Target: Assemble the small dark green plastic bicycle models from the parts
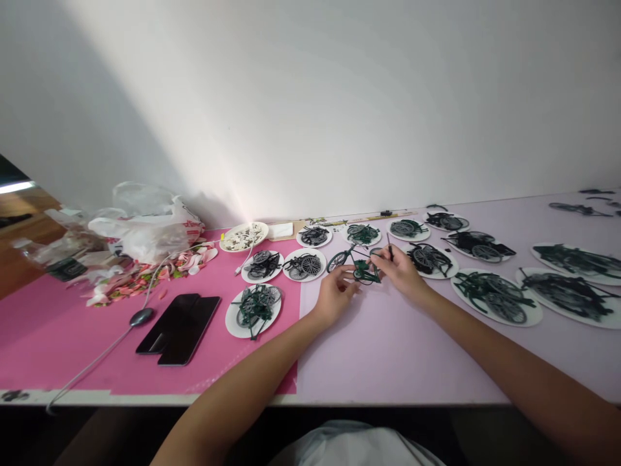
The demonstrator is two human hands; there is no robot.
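Observation:
A small dark green model bicycle (361, 267) is held above the lilac table covering, between my two hands. My left hand (336, 294) is closed on its lower side, with thumb and fingers around the green frame. At the bicycle's right end, my right hand (403, 272) is closed, and its fingertips meet the model. A thin dark rod (389, 246) sticks up from the right fingers; its exact kind is too small to tell. White plates with dark bicycle parts surround the hands, the closest being a plate of black parts (429, 260) by the right hand.
A plate of green parts (255, 310) stands on the pink covering (204, 382). Left of it lie two dark phones (182, 330), a cable with a grey puck (141, 316), pink petal-like pieces (130, 288) and plastic bags (145, 226). Oval plates (495, 298) line the right side. A wall rises behind.

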